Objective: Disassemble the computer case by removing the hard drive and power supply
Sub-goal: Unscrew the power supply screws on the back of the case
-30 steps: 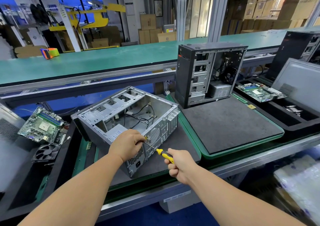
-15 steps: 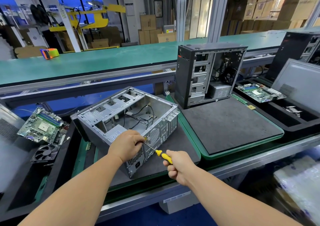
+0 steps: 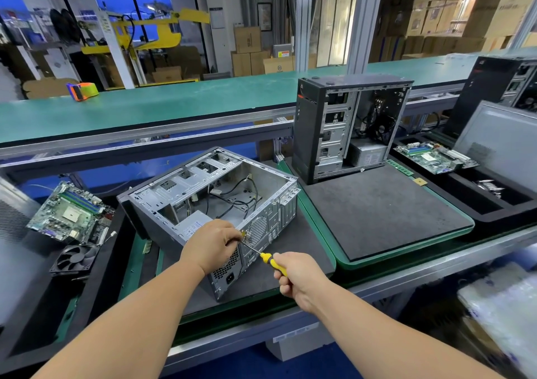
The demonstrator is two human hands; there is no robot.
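Right hand (image 3: 299, 277) grips the yellow handle of the screwdriver (image 3: 268, 261); its shaft points toward 10 o'clock, tip at the rear panel of the case (image 3: 203, 201). Left hand (image 3: 210, 245) rests curled on the rear top edge of the case, fingers at the shaft tip; whether it pinches anything cannot be told. Case lies on its side, open face up, on the dark mat at the tabletop's (image 3: 377, 277) centre. Power supply (image 3: 191, 224) sits inside, just at 11 o'clock of the left hand. Second case (image 3: 345, 125) stands upright at 2 o'clock. Motherboard (image 3: 69, 213) and fan (image 3: 75, 259) lie at 9 o'clock.
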